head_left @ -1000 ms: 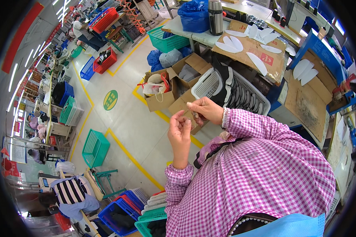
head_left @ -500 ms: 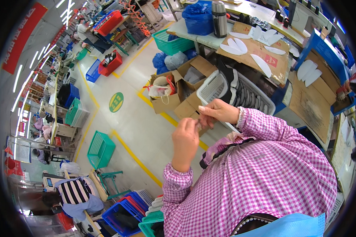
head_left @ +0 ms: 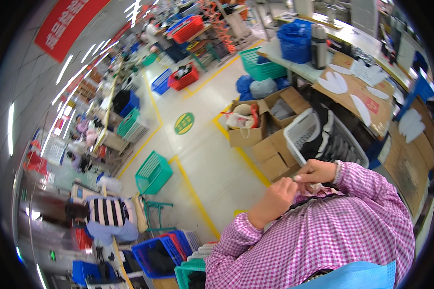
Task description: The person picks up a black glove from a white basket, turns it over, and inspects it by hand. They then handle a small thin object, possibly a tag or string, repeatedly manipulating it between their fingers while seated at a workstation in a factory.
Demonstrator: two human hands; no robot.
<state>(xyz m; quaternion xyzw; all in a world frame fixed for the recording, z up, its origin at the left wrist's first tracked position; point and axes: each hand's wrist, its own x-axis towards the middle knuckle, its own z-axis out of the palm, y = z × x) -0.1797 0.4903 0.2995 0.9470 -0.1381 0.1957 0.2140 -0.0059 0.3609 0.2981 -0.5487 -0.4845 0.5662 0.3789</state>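
Close in front of my checked pink smock [head_left: 318, 231], both hands meet at the fingertips. My left hand [head_left: 276, 198] is closed, its fingers curled and pressed together. Touching it from the right, my right hand [head_left: 319, 172] is bent in a pinch. Whatever lies between the fingers is too small or hidden to name. Just beyond the right hand stands a light grey plastic basket [head_left: 300, 129] holding dark shoe-like pieces with white edges [head_left: 343, 147]. Open cardboard boxes [head_left: 276, 156] sit to its left.
On the worktable to the right, a cardboard sheet [head_left: 345, 98] carries white insole-shaped pieces [head_left: 333, 83]. A thermos [head_left: 318, 46] and a blue bag [head_left: 295, 43] stand behind it. A green basket [head_left: 154, 172] is on the floor; a person in stripes [head_left: 112, 212] is at lower left.
The view has swung left, so the surroundings sit further right in the picture. My hands have come lower and nearer my body, and now touch more closely.
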